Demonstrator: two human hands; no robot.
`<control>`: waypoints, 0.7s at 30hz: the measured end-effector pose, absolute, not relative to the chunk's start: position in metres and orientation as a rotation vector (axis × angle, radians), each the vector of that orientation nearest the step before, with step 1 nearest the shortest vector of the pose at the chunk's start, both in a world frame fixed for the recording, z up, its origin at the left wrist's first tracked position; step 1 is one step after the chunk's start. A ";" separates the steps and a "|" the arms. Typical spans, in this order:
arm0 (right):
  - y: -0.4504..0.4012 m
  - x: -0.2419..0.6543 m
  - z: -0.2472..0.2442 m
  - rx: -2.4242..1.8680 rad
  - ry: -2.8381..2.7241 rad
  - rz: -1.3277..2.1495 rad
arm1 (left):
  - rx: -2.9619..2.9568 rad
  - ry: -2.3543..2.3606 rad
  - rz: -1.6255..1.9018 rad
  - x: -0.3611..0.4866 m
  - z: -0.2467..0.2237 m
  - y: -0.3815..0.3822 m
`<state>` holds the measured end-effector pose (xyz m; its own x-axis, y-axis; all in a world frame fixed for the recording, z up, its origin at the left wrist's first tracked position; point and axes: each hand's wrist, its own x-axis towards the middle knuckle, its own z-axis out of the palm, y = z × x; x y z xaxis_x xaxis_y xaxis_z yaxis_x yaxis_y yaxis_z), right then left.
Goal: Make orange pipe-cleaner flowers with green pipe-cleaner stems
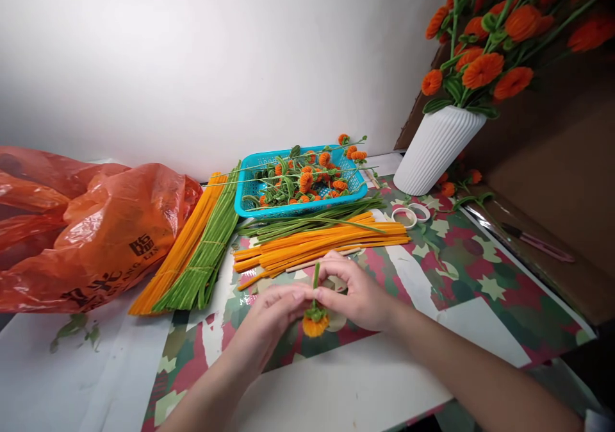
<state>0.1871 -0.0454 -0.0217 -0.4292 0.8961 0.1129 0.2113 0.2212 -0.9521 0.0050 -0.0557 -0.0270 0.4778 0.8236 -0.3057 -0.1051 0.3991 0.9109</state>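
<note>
A small pipe-cleaner flower (316, 325), yellow-orange with green at its base, hangs head down with its short green stem pointing up. My right hand (358, 294) pinches that stem between thumb and forefinger. From the other side, my left hand (273, 320) meets it, its thumb and fingertips closed at the same spot. Just beyond the hands lie loose orange pipe cleaners (327, 243), with green pipe cleaners (307, 218) behind them. A thin pale stick is partly visible along the near edge of the orange ones.
A blue basket (302, 211) holds orange flowers and green leaves. Pipe-cleaner bundles (202, 272) and an orange plastic bag (106, 240) lie left. At right are two white tape rolls (404, 226), a ribbed white vase (435, 153) of orange flowers, and a pink-handled cutter (542, 245).
</note>
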 end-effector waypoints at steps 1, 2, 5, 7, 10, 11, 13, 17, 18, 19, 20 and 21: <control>-0.045 0.186 -0.022 -1.077 -1.795 1.170 | 1.101 0.967 0.778 0.006 -0.027 -0.055; -0.045 0.185 -0.022 -1.118 -1.793 1.115 | 1.218 1.031 0.836 0.006 -0.026 -0.055; -0.045 0.183 -0.024 -1.186 -1.794 1.067 | 1.480 1.101 0.821 0.008 -0.026 -0.055; -0.044 0.182 -0.025 -1.192 -1.788 1.083 | 1.508 1.085 0.792 0.007 -0.026 -0.055; -0.043 0.185 -0.026 -1.118 -1.804 1.098 | 1.380 0.983 0.708 0.003 -0.025 -0.054; -0.043 0.187 -0.026 -1.079 -1.824 1.102 | 1.305 0.931 0.659 0.001 -0.025 -0.054; -0.042 0.189 -0.025 -1.018 -1.866 1.121 | 1.143 0.815 0.552 -0.002 -0.026 -0.053; -0.042 0.190 -0.023 -0.965 -1.885 1.209 | 0.964 0.639 0.421 -0.005 -0.025 -0.054; -0.041 0.190 -0.023 -0.955 -1.879 1.236 | 0.958 0.618 0.411 -0.005 -0.025 -0.054; -0.041 0.190 -0.023 -0.945 -1.876 1.266 | 0.962 0.606 0.401 -0.005 -0.025 -0.055; -0.041 0.190 -0.022 -0.938 -1.877 1.295 | 0.974 0.605 0.395 -0.004 -0.025 -0.055; -0.041 0.190 -0.022 -0.939 -1.881 1.318 | 0.994 0.618 0.399 -0.004 -0.025 -0.055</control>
<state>0.1903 -0.0411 -0.0220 -0.5336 0.8392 0.1049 0.1877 0.2385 -0.9528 -0.0038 -0.0547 -0.0250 0.7624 0.5745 -0.2979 -0.0347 0.4960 0.8676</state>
